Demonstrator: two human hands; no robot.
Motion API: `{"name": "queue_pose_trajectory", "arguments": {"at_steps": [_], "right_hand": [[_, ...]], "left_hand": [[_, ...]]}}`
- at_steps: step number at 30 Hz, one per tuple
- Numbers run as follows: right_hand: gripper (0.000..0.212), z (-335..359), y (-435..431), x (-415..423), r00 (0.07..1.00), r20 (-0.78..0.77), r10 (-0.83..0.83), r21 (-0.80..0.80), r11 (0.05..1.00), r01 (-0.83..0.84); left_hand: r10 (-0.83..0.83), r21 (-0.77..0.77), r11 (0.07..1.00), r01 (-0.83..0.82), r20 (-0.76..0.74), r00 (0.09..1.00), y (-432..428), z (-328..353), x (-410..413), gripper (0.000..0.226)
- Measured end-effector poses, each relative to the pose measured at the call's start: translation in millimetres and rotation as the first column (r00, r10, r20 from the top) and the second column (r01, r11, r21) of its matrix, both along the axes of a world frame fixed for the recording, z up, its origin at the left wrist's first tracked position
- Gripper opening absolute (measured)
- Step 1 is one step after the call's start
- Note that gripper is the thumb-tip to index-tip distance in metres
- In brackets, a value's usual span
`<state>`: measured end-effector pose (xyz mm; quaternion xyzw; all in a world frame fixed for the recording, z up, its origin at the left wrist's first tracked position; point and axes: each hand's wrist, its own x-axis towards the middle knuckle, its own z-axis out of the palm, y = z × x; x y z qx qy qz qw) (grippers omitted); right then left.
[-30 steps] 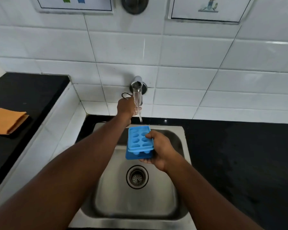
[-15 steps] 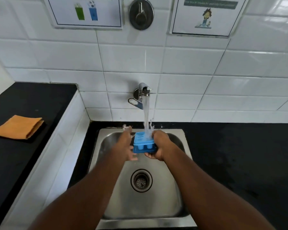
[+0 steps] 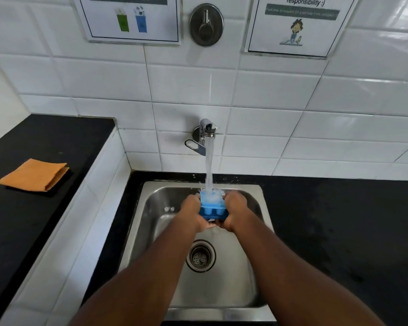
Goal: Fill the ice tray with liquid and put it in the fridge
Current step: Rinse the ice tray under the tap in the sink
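Left of ice tray, cloth (folded)

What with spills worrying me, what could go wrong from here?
The strong stream hits the ice tray and splashes, so water may spray onto the black counter. The left hand and right hand grip a wet tray that might slip into the sink. Overfilled, it would likely spill when carried off.

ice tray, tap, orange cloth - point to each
ice tray (image 3: 213, 211): head view, near side wall.
tap (image 3: 206, 125): head view, top of the spout.
cloth (image 3: 33, 175): head view, middle of its top face.
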<state>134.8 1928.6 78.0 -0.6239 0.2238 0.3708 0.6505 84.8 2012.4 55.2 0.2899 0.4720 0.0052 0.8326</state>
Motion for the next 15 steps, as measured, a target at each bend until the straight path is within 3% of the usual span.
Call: {"name": "queue_pose_trajectory", "arguments": {"at_steps": [6, 15], "right_hand": [[0.016, -1.7, -13.3, -26.4, 0.997, -0.083, -0.005, 0.014, 1.000, 0.006], [0.020, -0.7, 0.3, -50.1, 0.996, -0.077, 0.037, 0.086, 0.996, -0.031]], "left_hand": [[0.014, -0.047, 0.999, -0.017, -0.062, 0.998, -10.7, -13.6, -22.2, 0.041], [0.111, -0.038, 0.993, -0.114, -0.076, 0.991, -0.4, -10.6, -55.0, 0.037]]}}
